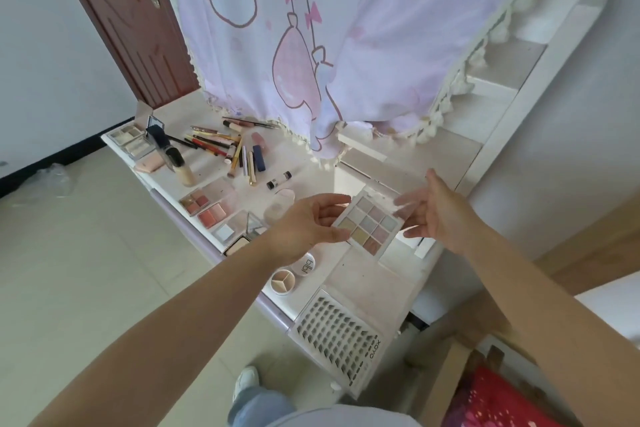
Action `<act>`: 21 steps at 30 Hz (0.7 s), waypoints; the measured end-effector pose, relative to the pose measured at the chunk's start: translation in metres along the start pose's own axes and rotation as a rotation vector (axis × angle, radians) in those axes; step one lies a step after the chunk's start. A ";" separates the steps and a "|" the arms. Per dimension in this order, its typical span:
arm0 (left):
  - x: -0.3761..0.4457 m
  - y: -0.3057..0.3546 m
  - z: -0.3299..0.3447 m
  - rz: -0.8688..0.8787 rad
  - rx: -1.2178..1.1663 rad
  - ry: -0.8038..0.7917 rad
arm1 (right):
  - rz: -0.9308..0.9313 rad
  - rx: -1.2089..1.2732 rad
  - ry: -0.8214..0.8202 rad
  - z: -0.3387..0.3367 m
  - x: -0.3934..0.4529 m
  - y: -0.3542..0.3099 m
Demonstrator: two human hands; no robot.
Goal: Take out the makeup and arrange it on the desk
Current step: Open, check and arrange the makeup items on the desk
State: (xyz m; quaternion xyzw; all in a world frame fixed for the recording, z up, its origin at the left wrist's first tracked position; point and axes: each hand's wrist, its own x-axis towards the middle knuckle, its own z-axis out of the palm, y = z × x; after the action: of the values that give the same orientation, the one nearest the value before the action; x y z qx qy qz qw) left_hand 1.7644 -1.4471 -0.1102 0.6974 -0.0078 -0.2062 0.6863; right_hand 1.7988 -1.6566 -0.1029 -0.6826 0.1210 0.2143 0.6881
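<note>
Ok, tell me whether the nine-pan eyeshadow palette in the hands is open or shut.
Open. The nine-pan eyeshadow palette shows all its colour pans uncovered, and its clear lid is swung back toward the right hand. The left hand grips its near edge.

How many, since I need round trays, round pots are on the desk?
3: a three-shade pot at the near edge, a white lettered one beside it, a clear one beyond the left hand. Others may be hidden.
</note>
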 end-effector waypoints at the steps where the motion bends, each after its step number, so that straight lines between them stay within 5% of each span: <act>1: 0.001 -0.007 0.003 -0.023 0.025 -0.005 | 0.036 -0.007 0.018 -0.002 0.002 0.010; 10: 0.020 -0.098 0.033 -0.181 0.663 -0.155 | 0.327 -0.043 0.271 -0.010 0.016 0.115; 21: 0.058 -0.127 0.059 -0.247 0.968 -0.278 | 0.187 -0.558 0.529 -0.025 0.048 0.152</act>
State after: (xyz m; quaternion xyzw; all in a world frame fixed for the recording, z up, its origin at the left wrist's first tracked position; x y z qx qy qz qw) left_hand 1.7654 -1.5135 -0.2462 0.8968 -0.1112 -0.3491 0.2481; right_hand 1.7744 -1.6791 -0.2611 -0.8611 0.2929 0.1177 0.3985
